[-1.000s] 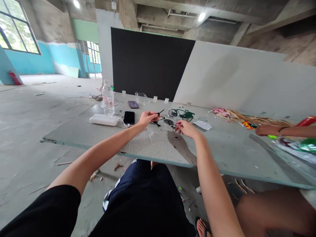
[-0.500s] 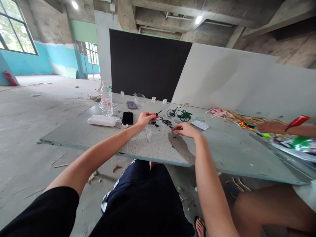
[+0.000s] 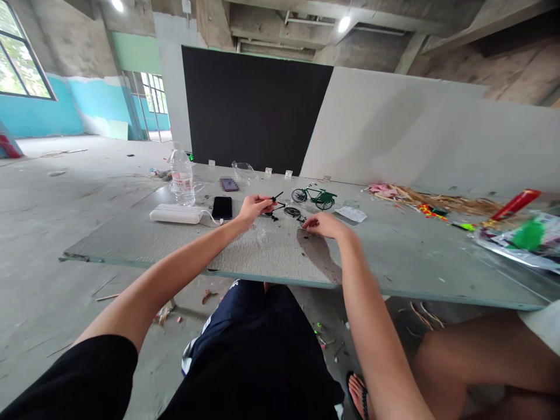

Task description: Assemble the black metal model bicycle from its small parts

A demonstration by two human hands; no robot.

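Note:
In my left hand [image 3: 257, 207], thumb and fingers pinch a thin dark model-bicycle part [image 3: 277, 197], raised a little above the table. My right hand [image 3: 321, 224] is low over the tabletop with its fingers closed; whether a small piece is between the fingertips is too small to tell. Just beyond those fingertips lies a small dark piece [image 3: 301, 219]. Between the hands are a loose black wheel [image 3: 292, 212] and another small dark part [image 3: 273, 217]. A green model bicycle [image 3: 314, 197] stands upright behind them.
A phone [image 3: 223, 207], a white power strip [image 3: 175, 214] and a water bottle [image 3: 182, 178] are on the left. A paper slip [image 3: 350, 214] lies right of the bicycle. Farther right are colourful scraps [image 3: 431, 211], a red tool-like object [image 3: 516, 204] and plastic bags [image 3: 525, 239]. Someone's bare leg [image 3: 476, 350] is beside me.
The view has shifted slightly. The other person's hand at the right has gone out of sight. My hands hold nearly the same places over the table.

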